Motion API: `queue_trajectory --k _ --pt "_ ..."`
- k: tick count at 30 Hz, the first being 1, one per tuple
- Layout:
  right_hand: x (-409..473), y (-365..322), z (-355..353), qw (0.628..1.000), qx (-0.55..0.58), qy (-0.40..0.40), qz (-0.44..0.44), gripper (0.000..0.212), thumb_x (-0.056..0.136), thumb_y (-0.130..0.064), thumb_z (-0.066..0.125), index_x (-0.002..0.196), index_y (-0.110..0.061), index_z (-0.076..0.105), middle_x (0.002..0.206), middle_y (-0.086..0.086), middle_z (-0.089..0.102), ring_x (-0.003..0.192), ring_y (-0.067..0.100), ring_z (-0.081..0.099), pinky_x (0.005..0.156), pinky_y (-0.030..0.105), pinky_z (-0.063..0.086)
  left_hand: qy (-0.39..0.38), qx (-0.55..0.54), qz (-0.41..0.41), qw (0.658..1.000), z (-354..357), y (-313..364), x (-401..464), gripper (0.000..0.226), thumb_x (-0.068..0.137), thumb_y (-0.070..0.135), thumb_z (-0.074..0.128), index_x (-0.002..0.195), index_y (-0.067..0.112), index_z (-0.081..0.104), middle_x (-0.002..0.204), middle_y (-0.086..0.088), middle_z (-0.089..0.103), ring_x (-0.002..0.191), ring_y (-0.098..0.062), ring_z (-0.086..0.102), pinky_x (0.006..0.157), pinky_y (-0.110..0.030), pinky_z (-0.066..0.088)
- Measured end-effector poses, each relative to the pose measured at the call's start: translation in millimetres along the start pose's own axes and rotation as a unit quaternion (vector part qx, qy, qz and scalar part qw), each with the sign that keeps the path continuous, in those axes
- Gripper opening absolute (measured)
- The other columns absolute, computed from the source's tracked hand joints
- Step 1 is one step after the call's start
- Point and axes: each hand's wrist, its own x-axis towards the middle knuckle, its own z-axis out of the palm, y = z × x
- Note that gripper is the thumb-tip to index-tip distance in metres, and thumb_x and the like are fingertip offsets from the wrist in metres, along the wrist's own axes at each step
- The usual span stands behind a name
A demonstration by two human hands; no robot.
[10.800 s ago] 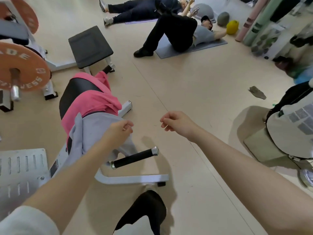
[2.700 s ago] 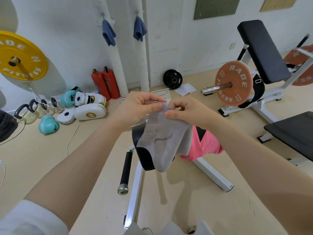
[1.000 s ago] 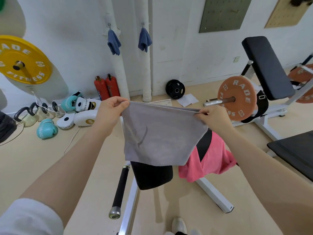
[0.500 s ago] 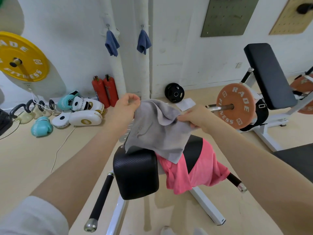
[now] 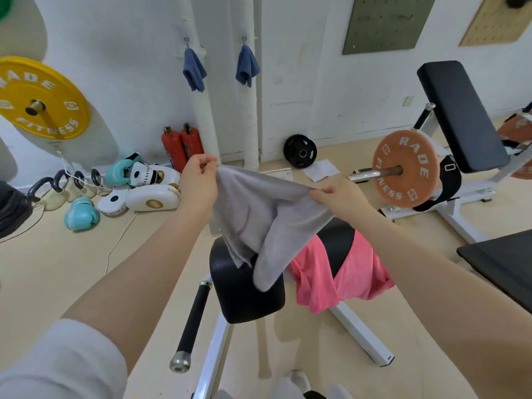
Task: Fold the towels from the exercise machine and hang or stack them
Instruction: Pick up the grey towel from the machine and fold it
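I hold a grey towel [image 5: 259, 214] in the air over the black pad [image 5: 244, 292] of the exercise machine. My left hand [image 5: 198, 182] pinches its upper left corner. My right hand [image 5: 336, 197] pinches the upper right edge. The cloth sags between them, and a folded flap hangs down onto the pad. A pink towel [image 5: 331, 275] is draped over the machine's pad to the right, partly behind the grey one. Two blue towels [image 5: 194, 70] [image 5: 247, 66] hang on wall hooks at the back.
The machine's white frame [image 5: 359, 332] and black handle bar [image 5: 193, 321] lie below my hands. An orange weight plate [image 5: 406, 168] and an incline bench [image 5: 460, 116] stand right. Boxing gloves [image 5: 82, 213], pads, kettlebells and red extinguishers [image 5: 181, 145] line the left wall. A black bench [image 5: 506, 266] is at right.
My hands have drawn apart a little and lifted, so the bunched grey towel now stretches between them with one flap hanging down.
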Motion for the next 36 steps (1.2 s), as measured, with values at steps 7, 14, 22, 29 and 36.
queue_trajectory --k 7,14,22,29,36 --pt "-31 -21 20 0.939 -0.323 -0.05 -0.102 0.046 0.081 -0.029 0.057 0.045 -0.017 0.032 0.053 -0.003 0.031 0.063 0.021 0.036 0.055 0.027 0.026 -0.023 0.0 -0.006 1.0 -20 -10 -8 0.02 0.095 0.015 0.043 0.109 0.014 0.057 0.082 0.013 0.047 0.07 0.001 0.041 0.059 -0.005 0.037" --pt "-67 -35 20 0.935 0.28 -0.18 0.125 0.021 0.087 -0.021 0.06 0.072 -0.009 0.054 0.072 0.008 0.056 0.063 0.017 0.053 0.06 0.025 0.043 -0.038 -0.161 -0.157 0.974 -56 -11 -5 0.016 0.092 0.013 0.047 0.083 0.02 0.058 0.085 -0.001 0.059 0.081 -0.016 0.053 0.075 -0.026 0.048" --pt "-89 -94 46 0.776 0.544 -0.194 0.252 0.027 0.088 -0.02 0.05 0.062 -0.015 0.047 0.045 -0.002 0.054 0.039 0.009 0.052 0.043 0.017 0.045 -0.195 -0.235 -0.17 0.937 -55 -4 -61 0.021 0.096 0.015 0.045 0.108 0.005 0.059 0.095 -0.008 0.065 0.082 -0.017 0.061 0.075 -0.029 0.052" --pt "-94 -116 55 0.754 0.607 -0.126 0.217 0.038 0.097 -0.03 0.044 0.071 -0.004 0.056 0.056 0.009 0.068 0.046 0.014 0.066 0.042 0.019 0.052 -0.234 -0.139 -0.025 0.962 -50 8 -89 0.019 0.097 0.02 0.044 0.093 0.022 0.063 0.089 0.004 0.066 0.084 -0.006 0.06 0.08 -0.018 0.05" --pt "-91 -117 47 0.768 0.598 -0.108 0.202 0.045 0.098 -0.028 0.034 0.078 0.001 0.063 0.061 0.009 0.07 0.051 0.015 0.068 0.047 0.019 0.054 -0.219 -0.039 0.126 0.967 -48 15 -84 0.023 0.098 0.013 0.039 0.106 0.018 0.06 0.092 0.014 0.061 0.078 0.017 0.055 0.073 -0.003 0.043"
